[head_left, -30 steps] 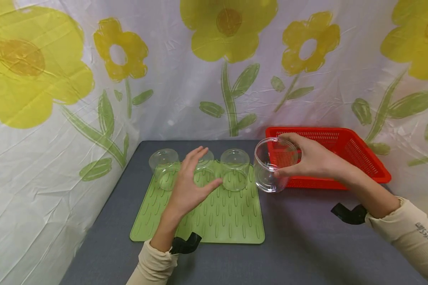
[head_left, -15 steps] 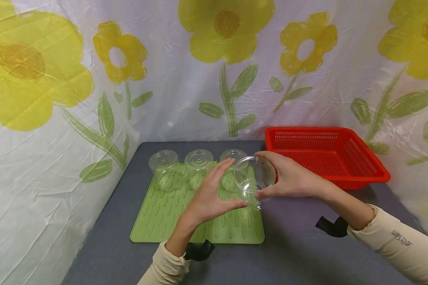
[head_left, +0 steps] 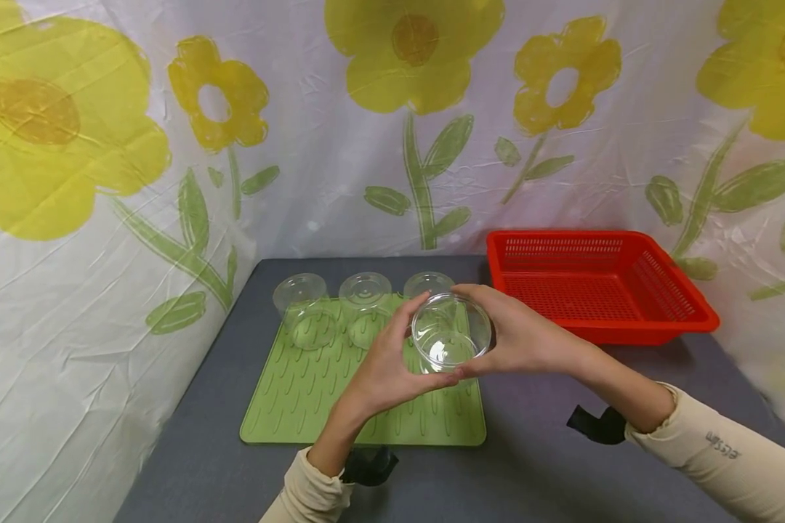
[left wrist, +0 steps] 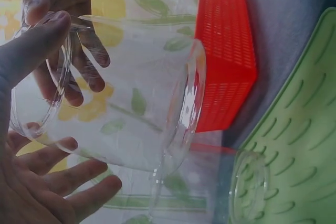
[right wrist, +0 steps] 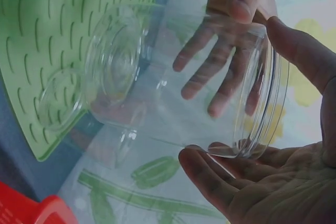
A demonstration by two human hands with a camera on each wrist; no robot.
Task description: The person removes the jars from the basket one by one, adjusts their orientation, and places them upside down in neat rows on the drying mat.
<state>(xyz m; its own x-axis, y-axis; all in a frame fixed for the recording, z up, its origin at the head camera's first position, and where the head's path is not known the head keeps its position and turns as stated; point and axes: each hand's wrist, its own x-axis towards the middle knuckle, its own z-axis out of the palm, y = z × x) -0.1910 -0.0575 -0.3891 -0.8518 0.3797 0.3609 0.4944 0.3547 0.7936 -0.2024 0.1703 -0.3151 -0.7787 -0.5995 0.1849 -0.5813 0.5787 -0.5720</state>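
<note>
A clear plastic jar (head_left: 450,347) is raised over the green ribbed mat (head_left: 366,407), near its back right part. My right hand (head_left: 533,335) grips it from the right, thumb in front and fingers behind. From the left, my left hand (head_left: 381,369) curves round the same jar, its thumb at the rim. Both thumbs come close together at the front. In the right wrist view the ringed base of the jar (right wrist: 118,59) faces the mat, and the hands are at the wider rim end. Three similar jars stand in a row along the mat's back edge, including the middle jar (head_left: 365,290).
A red perforated plastic basket (head_left: 602,330) stands at the back right of the dark grey table (head_left: 562,457). Behind the table hangs a white curtain (head_left: 314,145) with yellow flowers. The left jar (head_left: 301,290) and right jar (head_left: 428,282) flank the middle one.
My right hand has brought the jar leftward from in front of the basket to over the mat. My left hand has moved right and now takes hold of the jar too.
</note>
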